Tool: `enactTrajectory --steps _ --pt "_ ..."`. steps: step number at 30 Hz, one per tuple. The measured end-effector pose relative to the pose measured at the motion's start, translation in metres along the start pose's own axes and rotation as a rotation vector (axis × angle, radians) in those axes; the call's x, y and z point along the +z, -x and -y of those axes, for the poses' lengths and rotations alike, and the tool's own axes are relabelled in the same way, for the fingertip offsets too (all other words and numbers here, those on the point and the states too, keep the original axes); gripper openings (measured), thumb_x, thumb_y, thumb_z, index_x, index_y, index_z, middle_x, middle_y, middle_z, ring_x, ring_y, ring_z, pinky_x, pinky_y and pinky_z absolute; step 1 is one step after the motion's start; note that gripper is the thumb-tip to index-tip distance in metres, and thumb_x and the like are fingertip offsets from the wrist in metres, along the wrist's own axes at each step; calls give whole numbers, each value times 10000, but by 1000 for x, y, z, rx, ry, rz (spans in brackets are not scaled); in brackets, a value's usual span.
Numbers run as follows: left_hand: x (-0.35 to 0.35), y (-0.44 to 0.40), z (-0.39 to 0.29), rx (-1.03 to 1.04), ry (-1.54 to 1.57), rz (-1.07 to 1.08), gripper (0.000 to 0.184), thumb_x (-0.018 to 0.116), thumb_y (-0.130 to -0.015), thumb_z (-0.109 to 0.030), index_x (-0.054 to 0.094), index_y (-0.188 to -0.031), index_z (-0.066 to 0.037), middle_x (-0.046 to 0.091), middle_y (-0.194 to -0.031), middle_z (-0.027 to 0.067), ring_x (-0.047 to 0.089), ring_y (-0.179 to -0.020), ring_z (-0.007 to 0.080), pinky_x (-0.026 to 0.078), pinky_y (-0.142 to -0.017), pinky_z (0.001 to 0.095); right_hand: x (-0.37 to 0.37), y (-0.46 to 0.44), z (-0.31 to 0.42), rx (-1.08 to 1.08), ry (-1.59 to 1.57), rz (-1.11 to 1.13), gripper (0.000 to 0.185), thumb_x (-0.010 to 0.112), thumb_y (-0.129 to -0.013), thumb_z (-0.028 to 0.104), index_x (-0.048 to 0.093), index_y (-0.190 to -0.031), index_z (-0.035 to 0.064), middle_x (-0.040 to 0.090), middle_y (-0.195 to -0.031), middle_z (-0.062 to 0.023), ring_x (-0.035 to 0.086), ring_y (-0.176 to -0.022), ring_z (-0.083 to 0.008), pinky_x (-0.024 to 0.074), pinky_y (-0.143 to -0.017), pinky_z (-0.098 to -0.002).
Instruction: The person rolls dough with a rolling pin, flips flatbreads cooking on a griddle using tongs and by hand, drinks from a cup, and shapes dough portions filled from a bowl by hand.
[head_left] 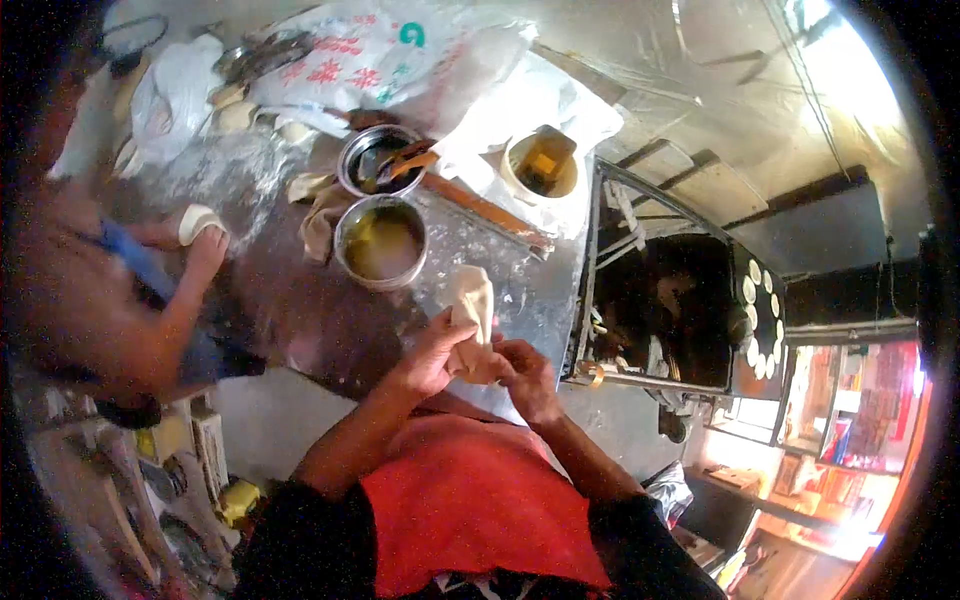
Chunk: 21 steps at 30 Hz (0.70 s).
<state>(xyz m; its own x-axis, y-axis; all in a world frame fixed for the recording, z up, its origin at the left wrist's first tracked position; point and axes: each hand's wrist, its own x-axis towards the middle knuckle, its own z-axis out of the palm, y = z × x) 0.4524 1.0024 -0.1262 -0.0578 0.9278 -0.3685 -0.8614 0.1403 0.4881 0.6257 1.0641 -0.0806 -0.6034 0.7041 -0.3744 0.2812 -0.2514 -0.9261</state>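
Note:
A long pale piece of dough [473, 305] is held up in front of my red apron, over the table's near edge. My left hand [434, 352] is closed around its left side. At the dough's lower right end, my right hand [527, 378] pinches it between the fingers. Just beyond the dough stands a bowl of yellowish liquid [382, 243], probably oil. Behind that bowl is a metal pot [381, 162] with dark contents and a brownish utensil in it. More dough [322, 222] lies left of the bowl.
At the left a co-worker's hand [207, 245] holds a round of dough [200, 224]. A white tub [541, 165] and a wooden stick [488, 212] lie at the back. On the right is a dark open oven [680, 310], with several pale dough rounds [752, 325] beside it.

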Motion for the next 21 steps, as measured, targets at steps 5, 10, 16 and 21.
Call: enactTrajectory --steps 5,10,16,21 --pt "41 24 -29 -181 -194 154 366 601 -955 -202 564 -1283 -45 686 -1122 112 694 -970 262 575 -822 434 -16 0 26 54 -274 93 470 697 -916 345 595 -1220 1 672 -1148 -100 651 -960 -194 556 -817 -347" --pt "70 41 -40 -245 -495 219 408 552 -898 -103 532 -1301 -47 659 -1090 100 690 -867 272 581 -762 435 -5 -2 37 66 -420 330 520 703 -930 301 545 -1344 30 666 -1194 -87 610 -1121 -200 522 -932 -370" --pt "62 46 -47 -313 -799 210 180 569 -913 -79 659 -1060 -26 677 -946 52 657 -913 196 519 -806 320 -15 4 68 -750 736 -64 340 719 -852 283 633 -1079 45 680 -891 -167 676 -853 -362 542 -731 -441" --pt "64 48 -61 -472 -1247 503 232 572 -998 -183 626 -1156 -23 677 -1047 52 620 -992 160 489 -891 326 -28 -47 12 -266 746 -135 433 708 -837 329 595 -1136 37 694 -965 -223 675 -871 -436 546 -751 -526"
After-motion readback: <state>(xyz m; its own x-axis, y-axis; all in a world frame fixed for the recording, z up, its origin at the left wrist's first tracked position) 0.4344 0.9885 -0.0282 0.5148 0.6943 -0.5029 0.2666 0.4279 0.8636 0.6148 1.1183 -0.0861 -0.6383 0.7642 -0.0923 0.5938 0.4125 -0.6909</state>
